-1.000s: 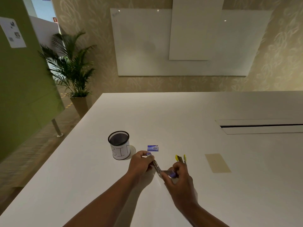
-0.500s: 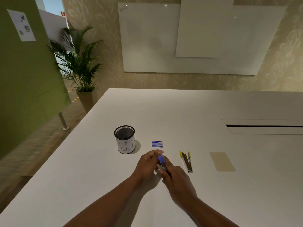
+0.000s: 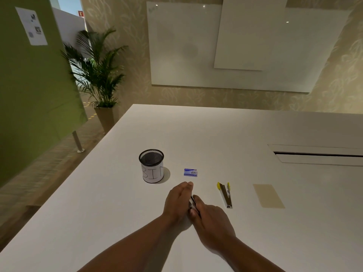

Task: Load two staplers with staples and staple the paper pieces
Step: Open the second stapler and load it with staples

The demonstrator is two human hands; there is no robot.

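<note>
Matt white table [image 3: 216,134], mesh bin [image 3: 151,165]

Mesh cup [image 3: 151,165] marked BIN, potted palm [image 3: 100,79], whiteboard [image 3: 235,48], white table [image 3: 216,130]

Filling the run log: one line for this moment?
hands: left hand and right hand pressed around stapler | yellow stapler: open, on table | staple box: untouched

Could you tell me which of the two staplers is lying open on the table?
The yellow-tipped stapler, right of the hands, lies splayed open and untouched. The other stapler is clasped between both hands.
</note>
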